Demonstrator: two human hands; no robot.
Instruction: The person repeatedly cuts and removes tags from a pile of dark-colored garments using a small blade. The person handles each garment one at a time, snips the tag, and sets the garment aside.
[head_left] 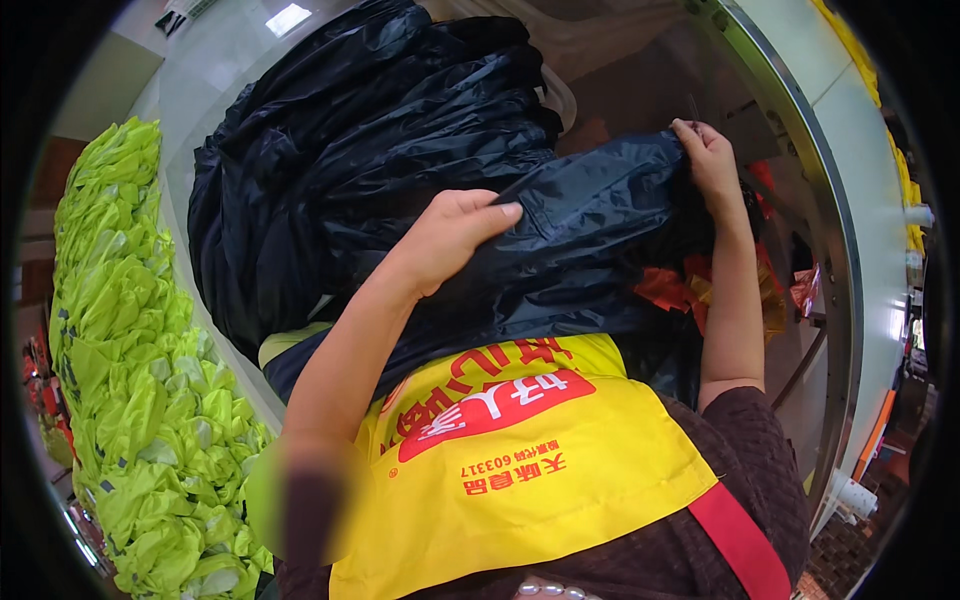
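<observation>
A shiny navy garment piece (600,190), thin like rain-jacket cloth, is stretched out in front of me. My left hand (450,235) is closed on its left edge, the thumb lying on top and the fingers partly hidden under the cloth. At the far right corner of the same piece, my right hand (710,165) pinches the edge between thumb and fingers. The nearer part of the cloth falls across my lap, against my yellow apron (620,470). Just beyond my left hand rises a large heap of folded navy garments (370,150).
On the left lies a long pile of bright lime-green garments (140,350). A metal-edged table (845,240) curves along the right side. Red and orange cloth scraps (668,288) lie low beside my right forearm. A white roll (855,495) sits at the lower right.
</observation>
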